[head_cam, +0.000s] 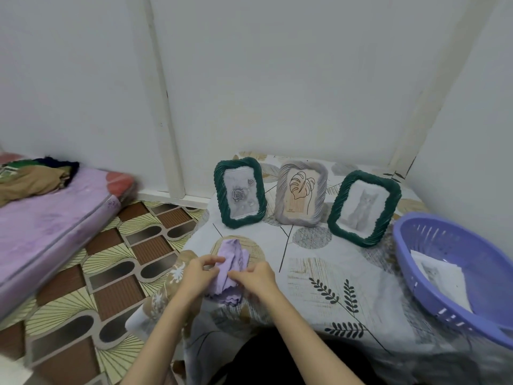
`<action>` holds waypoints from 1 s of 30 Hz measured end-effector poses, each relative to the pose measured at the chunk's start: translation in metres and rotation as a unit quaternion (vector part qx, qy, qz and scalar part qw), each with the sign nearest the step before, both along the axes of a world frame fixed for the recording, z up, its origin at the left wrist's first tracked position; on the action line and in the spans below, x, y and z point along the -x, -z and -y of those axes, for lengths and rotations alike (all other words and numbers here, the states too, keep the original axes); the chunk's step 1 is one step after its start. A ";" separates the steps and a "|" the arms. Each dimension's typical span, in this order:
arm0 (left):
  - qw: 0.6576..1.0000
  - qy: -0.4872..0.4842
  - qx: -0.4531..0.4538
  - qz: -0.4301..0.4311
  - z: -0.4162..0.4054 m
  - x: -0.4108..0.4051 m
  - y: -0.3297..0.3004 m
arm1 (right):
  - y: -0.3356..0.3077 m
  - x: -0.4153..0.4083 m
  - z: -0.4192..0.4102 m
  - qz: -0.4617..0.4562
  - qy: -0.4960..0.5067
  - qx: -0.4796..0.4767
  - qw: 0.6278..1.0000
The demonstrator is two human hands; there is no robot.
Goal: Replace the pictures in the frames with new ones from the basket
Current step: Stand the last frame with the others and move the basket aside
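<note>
Three frames are stood upright in a row at the far side of the table (305,273): a green frame (240,192) with a rose picture, a grey frame (301,193) with a leaf drawing, and a second green frame (364,208) with a cat picture. A purple basket (455,273) is placed at the right, and a sheet with a cat print (441,276) is seen inside it. A lilac cloth (231,269) is pinched by the left hand (198,275) and the right hand (256,277) near the front edge.
</note>
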State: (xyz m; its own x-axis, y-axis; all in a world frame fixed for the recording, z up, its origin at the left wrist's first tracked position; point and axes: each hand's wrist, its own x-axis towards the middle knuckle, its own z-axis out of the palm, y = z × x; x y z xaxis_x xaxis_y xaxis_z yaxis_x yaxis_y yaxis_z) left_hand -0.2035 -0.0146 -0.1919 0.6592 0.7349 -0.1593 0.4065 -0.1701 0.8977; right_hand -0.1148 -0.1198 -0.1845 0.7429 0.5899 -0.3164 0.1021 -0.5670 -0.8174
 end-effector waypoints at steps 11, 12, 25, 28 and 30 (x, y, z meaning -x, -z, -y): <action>0.997 -0.024 0.071 0.013 0.007 -0.012 -0.015 | -0.008 -0.004 0.003 -0.025 -0.006 -0.247 0.969; 0.992 0.001 0.115 0.059 0.009 -0.011 -0.018 | -0.012 -0.005 0.001 -0.095 0.002 -0.256 0.962; 0.958 0.036 0.216 0.188 -0.008 0.004 -0.016 | 0.009 -0.013 -0.009 -0.232 0.063 -0.344 0.908; 0.988 -0.011 0.065 0.140 -0.015 0.008 -0.016 | 0.014 -0.008 -0.025 -0.100 0.063 -0.282 0.952; 0.993 0.009 -0.069 0.093 -0.019 0.009 -0.011 | 0.014 -0.005 -0.031 0.027 0.032 -0.245 0.969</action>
State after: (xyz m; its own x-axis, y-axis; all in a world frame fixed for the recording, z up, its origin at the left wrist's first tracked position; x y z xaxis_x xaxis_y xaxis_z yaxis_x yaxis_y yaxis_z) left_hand -0.2129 0.0046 -0.1811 0.6807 0.7294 0.0678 0.2316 -0.3022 0.9247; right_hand -0.1100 -0.0889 -0.1982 0.7904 0.6118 0.0295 0.1294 -0.1196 -0.9844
